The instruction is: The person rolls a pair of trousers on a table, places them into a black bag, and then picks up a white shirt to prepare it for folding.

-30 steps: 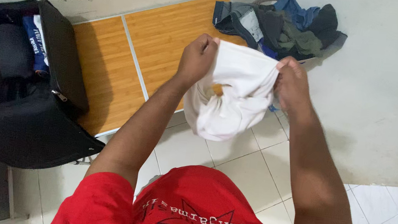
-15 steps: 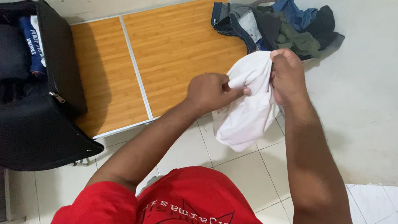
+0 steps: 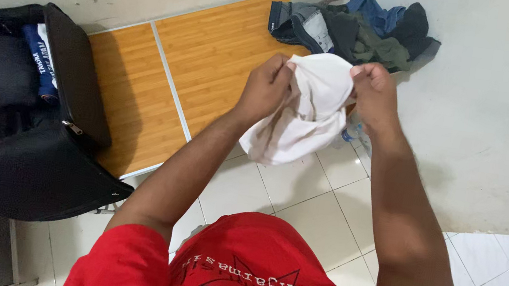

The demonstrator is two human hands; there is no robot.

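Note:
Both of my hands hold a white garment (image 3: 304,120) in the air, above the right end of a low wooden folding table (image 3: 164,87). My left hand (image 3: 266,88) pinches its upper left edge. My right hand (image 3: 374,94) grips the upper right edge. The cloth hangs bunched between them and sags toward the tiled floor.
A pile of dark clothes (image 3: 359,26) lies at the table's far right corner against the wall. An open black suitcase (image 3: 22,134) with folded clothes inside stands at the left. A plastic bottle (image 3: 352,134) peeks out below the garment. White tiles (image 3: 299,200) cover the floor.
My left hand, which was lower on the cloth half a second ago, has risen back to the top edge. The two hands have spread apart, stretching the garment open again.

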